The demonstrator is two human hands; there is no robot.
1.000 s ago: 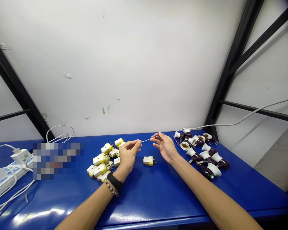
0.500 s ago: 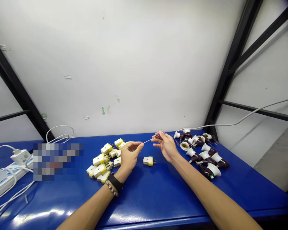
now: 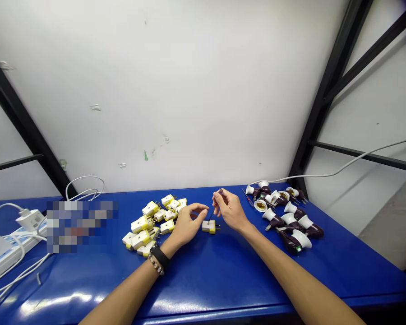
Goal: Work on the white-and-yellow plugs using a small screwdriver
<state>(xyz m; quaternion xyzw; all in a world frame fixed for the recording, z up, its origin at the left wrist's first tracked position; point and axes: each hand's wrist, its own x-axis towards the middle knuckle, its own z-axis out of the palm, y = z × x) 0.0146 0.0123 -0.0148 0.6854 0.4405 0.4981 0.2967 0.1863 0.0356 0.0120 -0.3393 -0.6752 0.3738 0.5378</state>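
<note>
A single white and yellow plug [image 3: 209, 226] lies on the blue table [image 3: 223, 275] between my hands. My right hand [image 3: 229, 209] is closed round a small screwdriver [image 3: 215, 204], held nearly upright with its tip down on the plug. My left hand [image 3: 188, 222] rests just left of the plug, fingers loosely curled and reaching toward it, with nothing visibly gripped. Left of that hand is a pile of several more white and yellow plugs [image 3: 152, 222].
Several dark lamp sockets with white rims [image 3: 284, 212] lie at the right, with a white cable [image 3: 338, 170] behind them. A white power strip [image 3: 6, 246] and cords sit at far left. A white wall and black frame bars stand behind.
Both hands dropped toward the table. The screwdriver, held level between both hands, is now only in my right hand and tipped down onto the single plug. My left hand let go.
</note>
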